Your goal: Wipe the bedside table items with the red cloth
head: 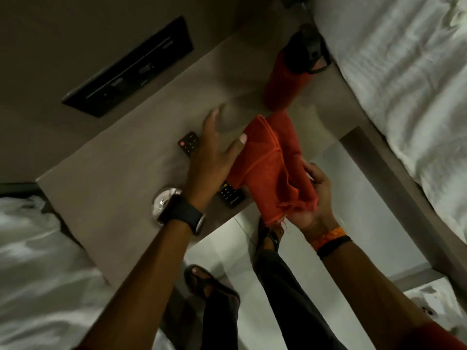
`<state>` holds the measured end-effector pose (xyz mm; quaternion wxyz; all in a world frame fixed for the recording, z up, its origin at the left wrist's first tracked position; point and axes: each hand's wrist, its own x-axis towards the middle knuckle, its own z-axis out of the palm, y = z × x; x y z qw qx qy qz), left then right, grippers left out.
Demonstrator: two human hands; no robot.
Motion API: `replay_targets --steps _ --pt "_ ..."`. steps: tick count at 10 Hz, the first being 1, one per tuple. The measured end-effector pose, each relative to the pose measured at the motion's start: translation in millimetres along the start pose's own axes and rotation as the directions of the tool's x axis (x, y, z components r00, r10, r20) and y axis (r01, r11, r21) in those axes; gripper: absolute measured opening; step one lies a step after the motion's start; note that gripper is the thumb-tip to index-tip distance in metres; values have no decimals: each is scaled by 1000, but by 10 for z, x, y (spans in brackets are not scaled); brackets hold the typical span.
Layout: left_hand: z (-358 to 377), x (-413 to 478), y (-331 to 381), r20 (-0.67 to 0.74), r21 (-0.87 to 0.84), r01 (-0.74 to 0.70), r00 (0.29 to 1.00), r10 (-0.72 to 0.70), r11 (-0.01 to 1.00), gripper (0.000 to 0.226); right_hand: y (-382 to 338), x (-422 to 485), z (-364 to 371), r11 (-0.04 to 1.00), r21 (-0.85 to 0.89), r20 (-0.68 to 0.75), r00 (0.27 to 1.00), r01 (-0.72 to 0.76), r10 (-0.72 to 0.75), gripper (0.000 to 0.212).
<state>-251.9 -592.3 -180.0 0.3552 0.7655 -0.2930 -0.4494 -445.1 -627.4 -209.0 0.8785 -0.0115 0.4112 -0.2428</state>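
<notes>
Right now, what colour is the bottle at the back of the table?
Red with a black lid; the bottle shows only in the head view.

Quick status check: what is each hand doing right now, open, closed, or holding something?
Left hand: open, fingers spread, thumb against the red cloth.
Right hand: closed on the red cloth's lower end.

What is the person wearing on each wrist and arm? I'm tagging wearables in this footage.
The left hand has a dark watch with a black strap on its wrist. The right hand has an orange band and next to it a thin black band. Both forearms are bare; a red sleeve edge shows at the lower right.
</notes>
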Motion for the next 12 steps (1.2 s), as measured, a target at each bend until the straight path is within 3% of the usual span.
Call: replay_targets --steps 1,2,3,4,5,6,7,8,10,11,12 --pt "-293 -544 -420 128 -558 265 964 -234 786 64 429 -141 480 996 -74 18 999 -41 43 61" --pt "-614 -857 -597 16 -658 169 977 -210 734 54 775 -278 811 971 -239 60 998 19 -4 42" --pt "-1294 -1447 -760 -247 -619 -30 956 -159 785 45 1383 -557 1369 801 -569 110 983 185 -149 25" --pt "-1829 -1908 -816 -351 -596 -113 927 -132 795 39 1857 -792 1807 715 -654 203 967 249 -151 28" --pt "-2649 -2682 -828 -465 -613 -163 866 -186 773 33 2771 -1208 2424 401 -800 478 878 446 -23 34" --pt "-3123 -3163 -827 -433 -675 -163 877 -208 719 33 3413 -1481 2741 15 -784 609 765 620 211 67" --pt "-3710 -3695 -1123 -394 -678 -73 876 -278 731 37 4277 -1810 2973 -299 -572 673 646 764 362 73" --pt "-4133 -3926 -1654 -337 -691 23 874 -351 722 35 4780 -1916 2969 -311 -634 623 706 708 336 67" --pt "-4137 -3824 -2198 -261 -510 233 875 -407 828 30 4981 -1728 2760 -601 -533 476 798 595 369 57" --pt "-3874 -3735 -2311 -394 -128 276 867 -305 952 36 4939 -1620 2720 -699 -454 463 816 553 345 54" --pt "-3750 -3754 -2269 -554 58 323 797 -239 944 50 4838 -1575 2796 -769 -332 576 763 547 294 55"
